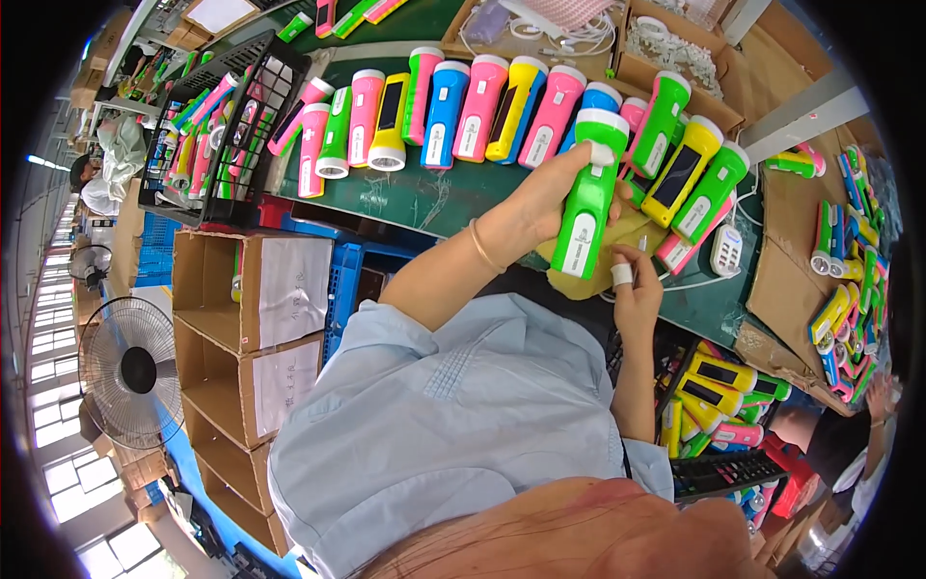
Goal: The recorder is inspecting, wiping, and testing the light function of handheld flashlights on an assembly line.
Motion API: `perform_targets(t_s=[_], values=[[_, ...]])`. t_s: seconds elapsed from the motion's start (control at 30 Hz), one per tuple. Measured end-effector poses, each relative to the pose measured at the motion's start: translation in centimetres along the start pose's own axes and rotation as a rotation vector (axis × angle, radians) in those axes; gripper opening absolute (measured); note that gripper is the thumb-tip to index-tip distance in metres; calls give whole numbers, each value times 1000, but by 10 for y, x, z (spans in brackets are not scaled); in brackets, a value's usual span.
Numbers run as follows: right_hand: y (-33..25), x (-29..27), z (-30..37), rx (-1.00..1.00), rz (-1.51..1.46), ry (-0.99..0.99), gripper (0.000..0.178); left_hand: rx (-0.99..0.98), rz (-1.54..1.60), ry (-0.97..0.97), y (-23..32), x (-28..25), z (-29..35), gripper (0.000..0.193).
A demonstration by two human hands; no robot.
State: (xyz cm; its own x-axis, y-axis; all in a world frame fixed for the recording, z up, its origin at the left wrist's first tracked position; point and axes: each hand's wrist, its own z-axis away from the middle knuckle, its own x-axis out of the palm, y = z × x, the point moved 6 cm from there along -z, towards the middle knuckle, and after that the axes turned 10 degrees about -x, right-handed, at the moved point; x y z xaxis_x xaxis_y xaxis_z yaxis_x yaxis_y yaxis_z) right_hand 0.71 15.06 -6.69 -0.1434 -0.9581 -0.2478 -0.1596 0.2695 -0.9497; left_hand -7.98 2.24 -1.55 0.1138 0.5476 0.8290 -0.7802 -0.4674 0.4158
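Observation:
My left hand [558,198] is wrapped round a green flashlight [585,217] with a white head, its head pointing away from me and its labelled side facing up. The thumb lies near the switch. Just right of it and lower, my right hand [639,289] is closed in a pinch, a white wrap round one finger. A small pale tip shows above these fingers; what it belongs to I cannot make out. Beneath both hands lies a yellowish cloth or pad [579,282]. Right of the held flashlight lie a yellow flashlight [682,172] and green flashlights [712,193].
A row of coloured flashlights [479,106] crosses the green table [386,198]. A white multi-port charger [726,251] with cables sits at right. A black basket [260,125] of flashlights stands left, above cardboard compartments [207,289]. More flashlights [849,289] fill the far right, near another person's hand [880,396].

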Motion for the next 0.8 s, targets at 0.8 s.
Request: perform_targets(t_s=[0.8], values=[[-24,-7,-28,19,-152,41,19,919,-1533,973,104,4,27,52]])
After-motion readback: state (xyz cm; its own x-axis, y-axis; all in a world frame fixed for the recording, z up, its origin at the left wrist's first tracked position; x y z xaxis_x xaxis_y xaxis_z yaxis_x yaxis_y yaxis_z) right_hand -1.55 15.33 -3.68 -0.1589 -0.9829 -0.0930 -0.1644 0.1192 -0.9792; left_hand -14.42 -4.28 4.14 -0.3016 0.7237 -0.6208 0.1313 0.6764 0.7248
